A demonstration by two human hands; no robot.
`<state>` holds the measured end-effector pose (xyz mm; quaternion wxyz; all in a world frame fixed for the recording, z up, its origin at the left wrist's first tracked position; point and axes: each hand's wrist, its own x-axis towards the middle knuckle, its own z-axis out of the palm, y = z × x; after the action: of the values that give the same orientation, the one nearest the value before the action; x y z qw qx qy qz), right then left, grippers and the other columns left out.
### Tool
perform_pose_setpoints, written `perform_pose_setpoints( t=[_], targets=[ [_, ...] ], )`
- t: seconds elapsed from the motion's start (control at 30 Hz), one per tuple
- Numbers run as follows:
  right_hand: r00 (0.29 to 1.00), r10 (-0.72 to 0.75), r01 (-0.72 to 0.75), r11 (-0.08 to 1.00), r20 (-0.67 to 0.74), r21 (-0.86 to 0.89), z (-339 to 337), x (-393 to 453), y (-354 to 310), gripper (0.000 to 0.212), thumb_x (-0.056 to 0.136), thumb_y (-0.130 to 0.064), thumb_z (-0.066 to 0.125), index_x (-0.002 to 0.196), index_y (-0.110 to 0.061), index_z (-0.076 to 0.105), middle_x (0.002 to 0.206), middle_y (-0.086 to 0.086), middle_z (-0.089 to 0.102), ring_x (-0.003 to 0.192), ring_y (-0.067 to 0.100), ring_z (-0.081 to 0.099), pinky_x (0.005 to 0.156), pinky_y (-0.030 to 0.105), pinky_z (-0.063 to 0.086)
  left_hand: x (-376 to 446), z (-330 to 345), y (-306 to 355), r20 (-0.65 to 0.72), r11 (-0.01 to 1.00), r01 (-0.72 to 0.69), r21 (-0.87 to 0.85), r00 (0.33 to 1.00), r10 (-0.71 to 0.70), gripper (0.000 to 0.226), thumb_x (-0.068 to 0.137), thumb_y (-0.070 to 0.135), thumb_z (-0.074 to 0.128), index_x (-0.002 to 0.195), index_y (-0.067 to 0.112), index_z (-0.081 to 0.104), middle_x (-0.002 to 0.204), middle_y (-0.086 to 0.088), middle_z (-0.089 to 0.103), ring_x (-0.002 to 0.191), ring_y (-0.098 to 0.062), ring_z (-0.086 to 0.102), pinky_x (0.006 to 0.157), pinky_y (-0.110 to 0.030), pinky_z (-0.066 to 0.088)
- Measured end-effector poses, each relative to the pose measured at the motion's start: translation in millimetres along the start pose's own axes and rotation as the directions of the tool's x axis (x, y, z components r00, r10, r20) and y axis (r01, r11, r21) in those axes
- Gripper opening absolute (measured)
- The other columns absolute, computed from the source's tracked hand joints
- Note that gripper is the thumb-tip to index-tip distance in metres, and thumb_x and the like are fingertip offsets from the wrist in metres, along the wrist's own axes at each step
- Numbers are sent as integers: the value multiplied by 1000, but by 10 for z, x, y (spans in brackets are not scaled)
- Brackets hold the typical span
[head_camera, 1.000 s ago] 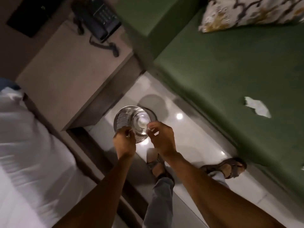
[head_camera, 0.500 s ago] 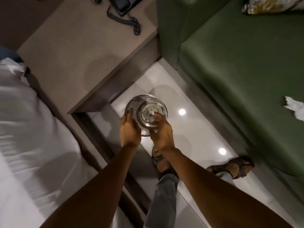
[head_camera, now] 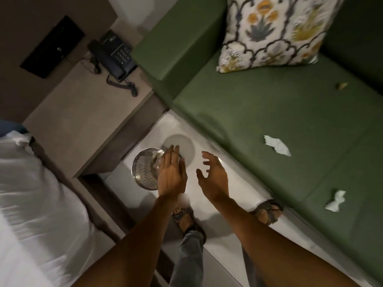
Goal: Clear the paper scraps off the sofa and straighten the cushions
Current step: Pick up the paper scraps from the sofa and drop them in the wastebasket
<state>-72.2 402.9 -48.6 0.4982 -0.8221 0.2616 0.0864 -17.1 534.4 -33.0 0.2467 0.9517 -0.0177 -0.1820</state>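
A perforated metal waste bin (head_camera: 143, 171) stands on the pale floor between the bedside table and the green sofa (head_camera: 259, 104). My left hand (head_camera: 172, 176) hovers flat over the bin's right rim, fingers straight, holding nothing. My right hand (head_camera: 213, 179) is beside it over the floor, fingers spread and empty. On the sofa seat lie a flat white paper scrap (head_camera: 276, 145), a crumpled white scrap (head_camera: 335, 200) near the front edge, and a small brownish scrap (head_camera: 341, 85) farther back. A floral cushion (head_camera: 271, 32) leans upright against the sofa's back corner.
A beige bedside table (head_camera: 78, 121) with a black corded phone (head_camera: 115, 54) stands left of the sofa arm. A bed with white sheets (head_camera: 31, 204) fills the lower left. My sandalled feet (head_camera: 184, 220) stand on the narrow floor strip.
Both hands were gripping the bin's rim and carrying it; now they have let go and opened. The view has swung right, showing more of the sofa, cushion and scraps.
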Motion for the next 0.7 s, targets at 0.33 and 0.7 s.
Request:
perform_pose_setpoints(
  t=[0.33,0.7],
  targets=[
    [937,113,-135,990,-331,-44,-1836,57,874,41,100,-20,68,140,-15,63,140,12,66,120,30,67,95,26,49,72,752,1861,146,924,-363,115,927,346,45,109,20,51,152,6,50,156,-18,52,144,-36,49,117,-50,43],
    [631,582,-618,777,-513,120,-2672,-501,2221,63,91,-19,79,146,-14,48,148,19,45,135,42,50,109,55,54,136,1719,2508,487,787,-524,326,807,335,65,104,16,55,163,23,31,174,-14,15,157,-36,22,126,-47,28]
  ],
)
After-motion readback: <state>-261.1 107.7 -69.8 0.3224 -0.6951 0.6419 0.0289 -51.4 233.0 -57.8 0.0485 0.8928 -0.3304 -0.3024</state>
